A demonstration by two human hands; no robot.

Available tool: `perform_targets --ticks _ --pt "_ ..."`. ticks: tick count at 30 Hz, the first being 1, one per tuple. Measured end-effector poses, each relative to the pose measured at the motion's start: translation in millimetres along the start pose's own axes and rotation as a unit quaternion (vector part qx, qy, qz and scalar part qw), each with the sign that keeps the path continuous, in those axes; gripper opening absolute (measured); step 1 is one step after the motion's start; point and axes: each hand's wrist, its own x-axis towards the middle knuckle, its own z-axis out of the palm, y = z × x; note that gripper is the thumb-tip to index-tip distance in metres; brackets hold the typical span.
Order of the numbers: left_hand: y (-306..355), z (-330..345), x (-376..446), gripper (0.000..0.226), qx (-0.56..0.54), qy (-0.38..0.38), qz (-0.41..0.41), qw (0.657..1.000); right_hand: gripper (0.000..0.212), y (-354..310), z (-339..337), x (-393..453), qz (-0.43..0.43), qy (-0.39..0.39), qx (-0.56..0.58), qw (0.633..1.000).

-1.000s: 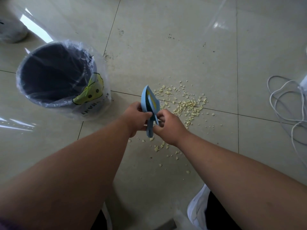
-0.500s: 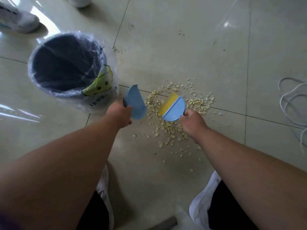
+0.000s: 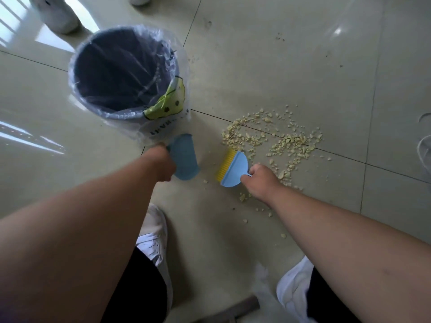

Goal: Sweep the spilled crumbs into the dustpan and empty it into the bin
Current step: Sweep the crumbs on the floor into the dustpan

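Observation:
Pale yellow crumbs (image 3: 286, 141) lie scattered over the tiled floor to the right of centre. My left hand (image 3: 163, 163) grips the handle of a small blue dustpan (image 3: 185, 157), held just in front of the bin. My right hand (image 3: 261, 180) grips the handle of a small blue brush (image 3: 233, 169) with yellow bristles that face left, at the near left edge of the crumbs. A dark bin (image 3: 121, 73) lined with a clear plastic bag stands upright at the upper left, its inside showing nothing but the liner.
My two white shoes (image 3: 154, 238) (image 3: 293, 287) are on the floor below my arms. Another person's white shoes (image 3: 58, 15) stand behind the bin. A white cable (image 3: 423, 148) lies at the right edge. A grey object (image 3: 235, 311) lies near the bottom edge.
The brush and dustpan, joined in both hands a second ago, are now apart. The dustpan went left toward the bin, the brush came down to the crumbs' near left edge.

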Motion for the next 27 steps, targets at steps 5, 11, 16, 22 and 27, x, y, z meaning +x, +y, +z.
perform_targets --ticks 5,11,16,22,27 --pt "-22.3 -12.8 9.0 0.056 0.097 0.034 0.003 0.995 0.021 -13.4 28.9 5.8 -0.017 -0.03 -0.005 0.999" --pt "-41.8 -17.2 23.7 0.06 0.122 0.028 -0.029 0.992 0.019 -32.3 54.8 18.0 -0.015 -0.072 0.063 0.995" --pt "-42.5 -11.2 26.3 0.048 0.146 0.037 0.033 0.988 0.017 -33.5 57.9 31.6 0.014 -0.074 0.098 0.992" --pt "-32.9 -2.2 30.9 0.043 0.124 0.023 0.038 0.991 0.018 -12.4 34.6 43.8 0.046 -0.045 0.113 0.992" --pt "-13.1 1.7 28.8 0.037 0.138 0.016 0.031 0.99 0.018 17.0 1.4 50.1 0.076 -0.006 0.116 0.99"
